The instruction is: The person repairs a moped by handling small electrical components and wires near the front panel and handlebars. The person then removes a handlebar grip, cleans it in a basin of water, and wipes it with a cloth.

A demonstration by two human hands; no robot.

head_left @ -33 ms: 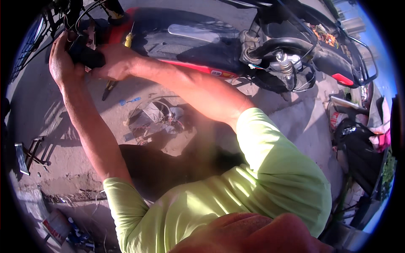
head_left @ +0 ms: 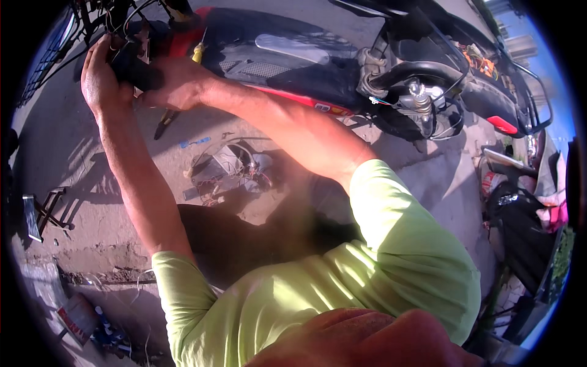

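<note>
At the upper left, my left hand (head_left: pixel 105 82) has its fingers curled around a black component (head_left: pixel 131 64) beneath hanging wires. My right hand (head_left: pixel 175 85) grips the same component from the right, partly hiding its lower end. A screwdriver with a yellow handle (head_left: pixel 197 54) lies on the dark red-edged scooter body (head_left: pixel 281 76), just beyond my right hand. Below that hand a long dark-and-yellow tool (head_left: pixel 162 124) is partly visible. Exposed wiring and black frame parts (head_left: pixel 116 15) are above both hands.
Loose wires and scraps (head_left: pixel 226 171) lie on the concrete ground (head_left: pixel 79 171). A small metal stand (head_left: pixel 46 211) is at the left. Handlebar and suspension parts (head_left: pixel 422 98) are at the upper right. Bags and clutter (head_left: pixel 520 220) pile up at the right edge, more debris (head_left: pixel 85 324) at lower left.
The whole scene sits slightly higher and further right on the left side of the picture. Both hands have shifted slightly up and right, still on the black component.
</note>
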